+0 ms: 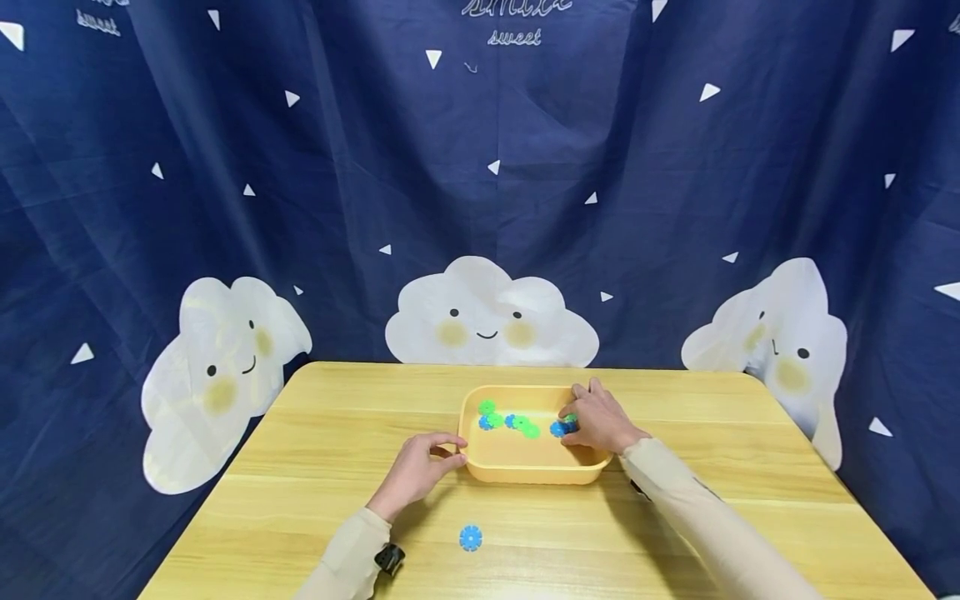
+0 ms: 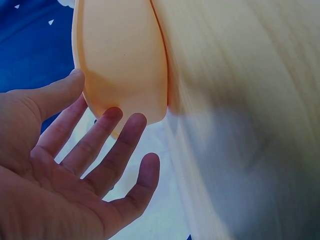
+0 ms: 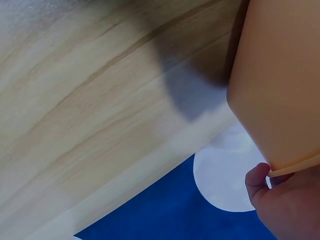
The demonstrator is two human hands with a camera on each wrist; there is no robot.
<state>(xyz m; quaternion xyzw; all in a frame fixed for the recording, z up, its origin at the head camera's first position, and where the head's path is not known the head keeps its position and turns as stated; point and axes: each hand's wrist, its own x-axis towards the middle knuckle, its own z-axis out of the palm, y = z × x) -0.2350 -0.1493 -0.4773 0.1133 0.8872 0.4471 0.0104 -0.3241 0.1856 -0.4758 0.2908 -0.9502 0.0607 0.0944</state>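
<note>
A shallow orange plastic tray (image 1: 534, 475) stands on the table with several green (image 1: 531, 431) and blue notched plastic discs (image 1: 486, 422) in it. At its left end is my left hand (image 1: 420, 468), thumb and index fingertip touching the rim; in the left wrist view the other fingers (image 2: 117, 165) are spread and loosely bent beside the wall. My right hand (image 1: 596, 421) reaches over the right end, thumb and fingers around blue discs (image 1: 557, 429) and a bit of green; the hand hides whether they are pinched. In the right wrist view, one finger (image 3: 257, 181) is at the rim.
A single blue notched disc (image 1: 470, 537) lies on the wooden table (image 1: 360, 400), in front of the tray and right of the left wrist. Behind the table hangs a dark blue curtain (image 1: 337, 208) with white clouds and triangles.
</note>
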